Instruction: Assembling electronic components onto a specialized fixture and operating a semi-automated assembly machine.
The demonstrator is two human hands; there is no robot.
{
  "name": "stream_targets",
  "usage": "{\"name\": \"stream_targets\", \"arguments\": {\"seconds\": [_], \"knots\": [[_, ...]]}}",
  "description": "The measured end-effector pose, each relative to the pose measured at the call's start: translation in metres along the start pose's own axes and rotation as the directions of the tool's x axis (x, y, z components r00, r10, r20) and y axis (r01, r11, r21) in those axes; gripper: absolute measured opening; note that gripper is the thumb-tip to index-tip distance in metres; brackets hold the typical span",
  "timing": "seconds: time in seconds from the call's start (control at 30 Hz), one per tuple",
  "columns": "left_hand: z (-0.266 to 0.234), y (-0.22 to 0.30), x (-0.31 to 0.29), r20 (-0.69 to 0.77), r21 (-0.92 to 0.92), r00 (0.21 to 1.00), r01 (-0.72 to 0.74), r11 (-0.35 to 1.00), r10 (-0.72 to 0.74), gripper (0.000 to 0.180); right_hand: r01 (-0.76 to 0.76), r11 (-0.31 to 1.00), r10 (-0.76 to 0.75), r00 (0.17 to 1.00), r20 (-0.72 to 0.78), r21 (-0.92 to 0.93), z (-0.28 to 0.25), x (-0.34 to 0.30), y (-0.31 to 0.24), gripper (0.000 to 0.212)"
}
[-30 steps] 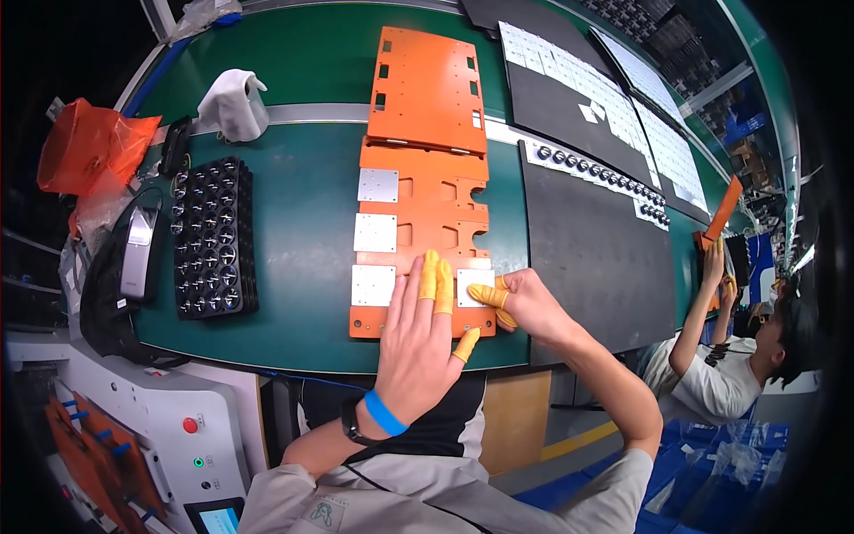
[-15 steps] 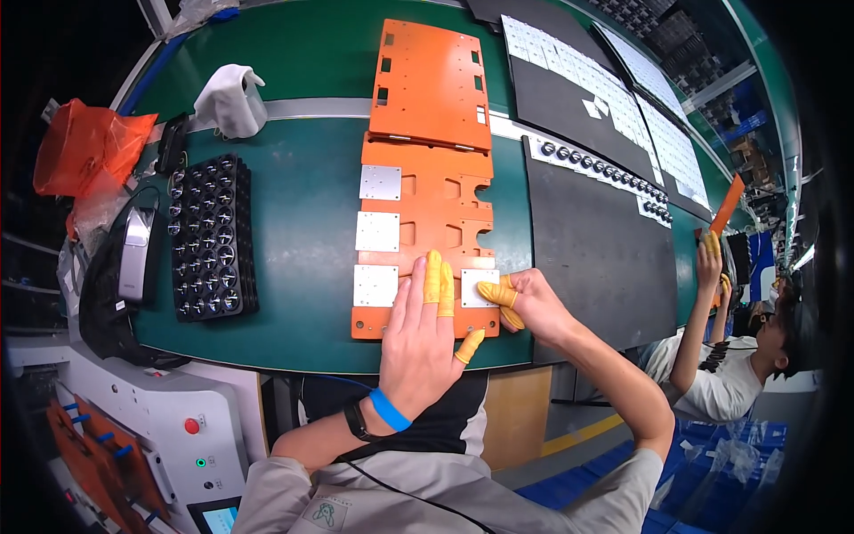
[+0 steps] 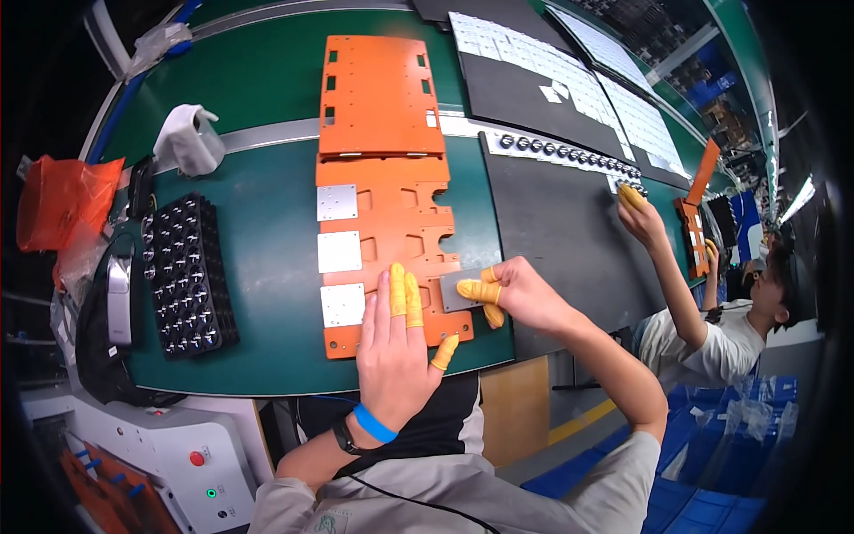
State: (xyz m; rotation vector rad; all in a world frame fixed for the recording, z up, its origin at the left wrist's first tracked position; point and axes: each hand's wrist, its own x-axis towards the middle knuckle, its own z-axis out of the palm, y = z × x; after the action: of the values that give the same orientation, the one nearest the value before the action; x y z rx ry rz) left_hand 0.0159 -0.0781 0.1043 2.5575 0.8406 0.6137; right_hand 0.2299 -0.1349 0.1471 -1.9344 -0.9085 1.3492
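Observation:
An orange hinged fixture [image 3: 384, 171] lies unfolded on the green bench, its lid [image 3: 378, 102] folded away from me. Along the left side of its base sit three pale square plates, among them a near plate [image 3: 342, 306]. My left hand [image 3: 391, 360], with yellow finger cots, lies with fingers stretched flat on the near part of the base. At the near right, my right hand [image 3: 529, 295] pinches a square metal plate [image 3: 452, 291] between cot-covered thumb and fingers. That plate looks grey and slightly tilted over the fixture; whether it still touches the base I cannot tell.
Left stands a stack of black trays [image 3: 189, 276] with round black parts. Beyond are a white cloth-like object [image 3: 189, 141] and an orange bag [image 3: 62, 205]. A dark mat [image 3: 569, 240] carries a row of black parts; a co-worker's hand [image 3: 639, 214] reaches there.
The plate in my right hand has gone from lying flat to tilted and darker. The co-worker's hand has come to the row of black parts. The whole view has shifted.

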Motion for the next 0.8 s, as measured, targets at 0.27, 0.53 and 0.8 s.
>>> {"name": "stream_targets", "arguments": {"seconds": [0.27,0.53,0.8], "knots": [[0.000,0.001,-0.001,0.012,0.032,1.000,-0.021,0.999,0.020,0.078,0.183,0.674,-0.570,0.745,-0.345,-0.716,-0.065,-0.023,0.044,0.032],[-0.003,0.001,0.000,0.010,0.036,1.000,-0.024,0.999,0.024,0.078,0.113,0.732,-0.595,0.586,-0.550,-0.672,-0.101,-0.036,0.117,0.057],[-0.002,0.002,0.000,0.008,0.053,1.000,-0.024,0.998,0.024,0.077,0.078,0.763,-0.579,0.525,-0.624,-0.642,-0.105,-0.045,0.124,0.047]]}}
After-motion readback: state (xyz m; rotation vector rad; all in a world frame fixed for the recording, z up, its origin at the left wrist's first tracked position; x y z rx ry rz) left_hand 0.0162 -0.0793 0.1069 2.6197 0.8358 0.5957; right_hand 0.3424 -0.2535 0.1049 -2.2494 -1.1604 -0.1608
